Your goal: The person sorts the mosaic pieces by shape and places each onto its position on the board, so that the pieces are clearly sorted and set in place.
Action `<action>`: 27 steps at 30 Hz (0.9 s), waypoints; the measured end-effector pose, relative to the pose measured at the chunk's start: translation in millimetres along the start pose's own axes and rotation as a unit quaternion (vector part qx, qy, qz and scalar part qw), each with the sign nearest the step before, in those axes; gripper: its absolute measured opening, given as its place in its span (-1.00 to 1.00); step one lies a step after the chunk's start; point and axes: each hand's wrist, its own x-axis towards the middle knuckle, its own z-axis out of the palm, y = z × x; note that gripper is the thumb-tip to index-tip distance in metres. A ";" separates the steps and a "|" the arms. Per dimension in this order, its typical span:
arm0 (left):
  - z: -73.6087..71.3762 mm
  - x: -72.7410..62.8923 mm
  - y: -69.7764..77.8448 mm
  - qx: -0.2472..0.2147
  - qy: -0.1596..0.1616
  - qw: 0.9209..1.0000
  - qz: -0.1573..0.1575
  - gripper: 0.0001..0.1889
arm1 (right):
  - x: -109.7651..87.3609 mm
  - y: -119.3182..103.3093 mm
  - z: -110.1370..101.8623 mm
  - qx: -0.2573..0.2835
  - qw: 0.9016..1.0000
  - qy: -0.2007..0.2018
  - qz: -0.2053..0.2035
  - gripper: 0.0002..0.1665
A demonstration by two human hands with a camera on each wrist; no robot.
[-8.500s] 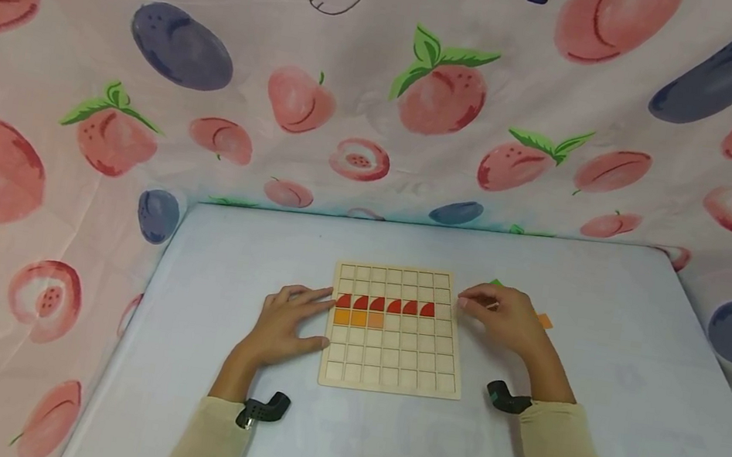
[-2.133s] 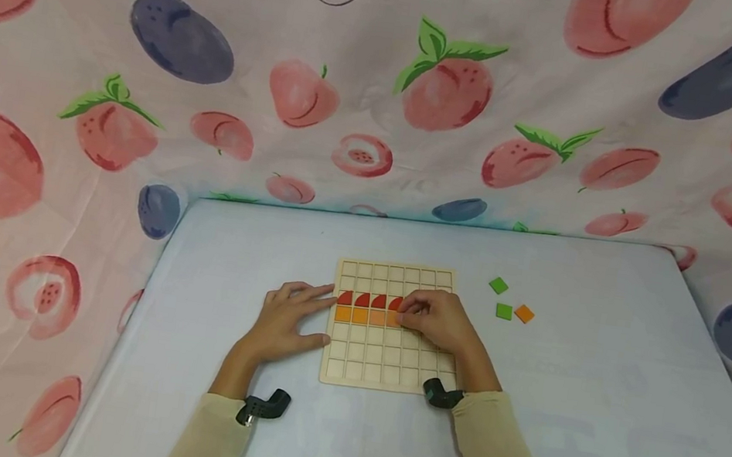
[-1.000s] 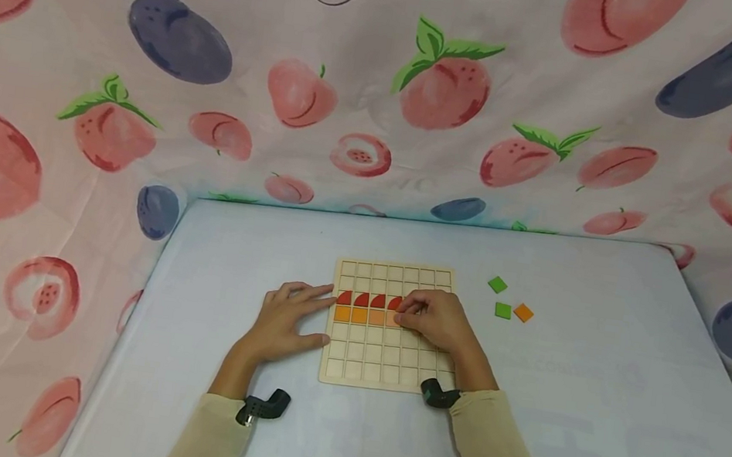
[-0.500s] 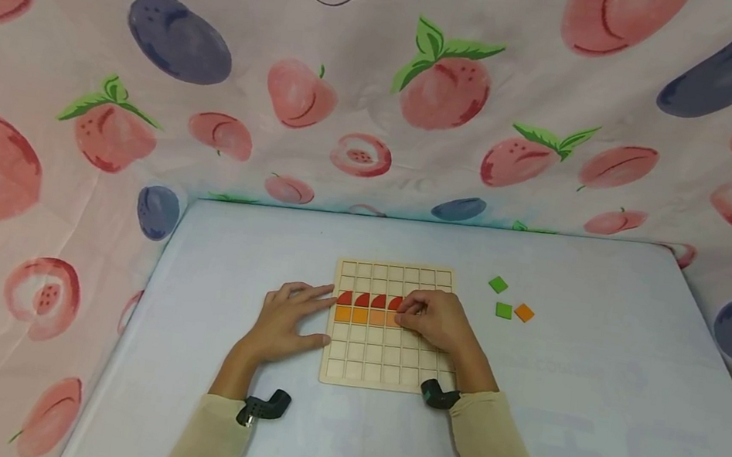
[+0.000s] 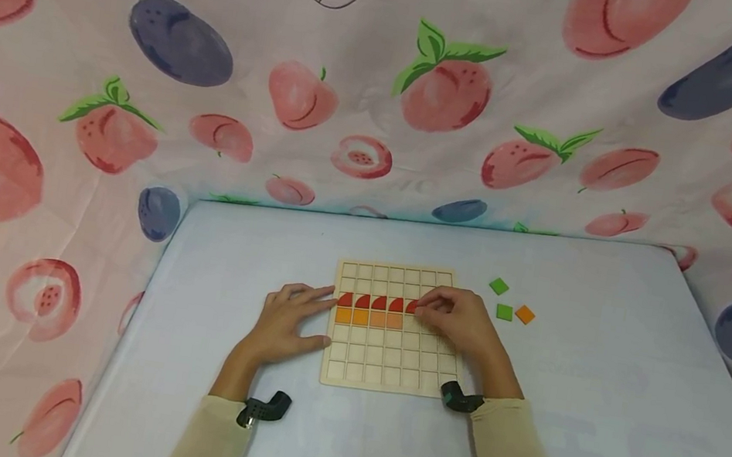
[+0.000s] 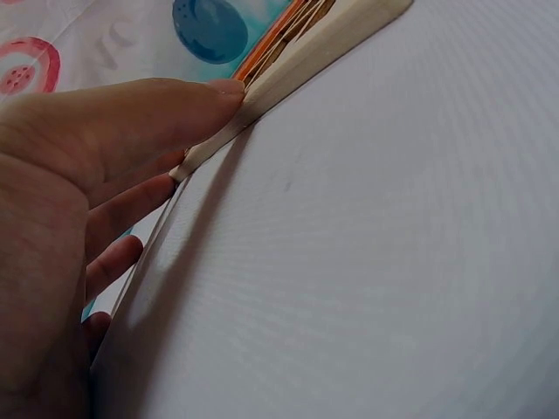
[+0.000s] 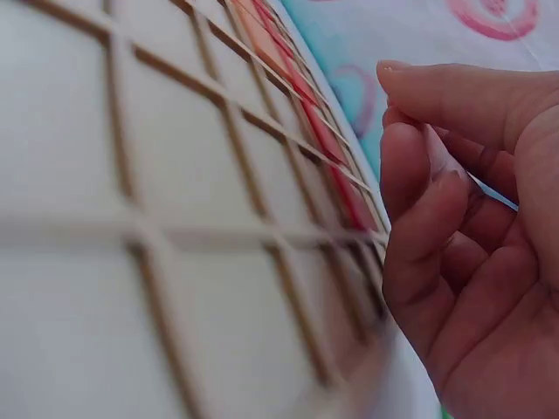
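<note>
A square wooden grid board (image 5: 359, 374) lies on the table. Across one row sit several red quarter-circle tiles (image 5: 380, 302). Below them, square orange tiles (image 5: 360, 317) fill the left cells, and the rightmost tile (image 5: 393, 321) is paler. My left hand (image 5: 282, 326) rests at the board's left edge; the left wrist view shows its straight thumb (image 6: 166, 113) against the rim. Over the board's right part hovers my right hand (image 5: 461, 320), fingers loosely bent, with no tile visible between them. It hides the right end of the red row. In the right wrist view, the right hand (image 7: 489, 236) stands beside the grid.
Two green square tiles (image 5: 498, 286) and one orange tile (image 5: 525, 314) lie right of the board. The white table (image 5: 599, 371) meets a fruit-patterned cloth (image 5: 367, 119) at the back and sides. Each wrist carries a black camera (image 5: 265, 406).
A fourth orange tile now sits in the row below the red tiles. My right hand has let go of it and moved right. The left hand has stayed still.
</note>
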 end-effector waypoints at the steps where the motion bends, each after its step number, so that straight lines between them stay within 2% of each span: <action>1: -0.2 -0.2 0.0 -0.002 0.000 1.000 -0.001 -0.28 | -0.9 0.9 -4.6 -0.003 1.000 0.005 0.001 -0.85; 6: -0.6 -0.3 -0.1 0.000 -0.004 1.000 -0.002 -0.28 | -3.4 7.7 -30.2 -0.024 0.999 0.034 0.002 -0.86; 13: -0.1 -0.4 -1.4 0.002 -0.001 1.000 0.004 -0.28 | -8.7 22.7 -62.1 -0.093 0.993 0.070 -0.006 -0.87; 22: 1.0 0.1 -1.7 0.004 -0.001 1.000 0.005 -0.28 | -24.2 44.2 -95.3 -0.125 0.986 0.109 0.019 -0.68; 27: 0.7 0.4 -1.4 0.002 -0.005 1.000 0.002 -0.28 | -32.2 57.3 -110.1 -0.165 0.979 0.117 0.000 -0.71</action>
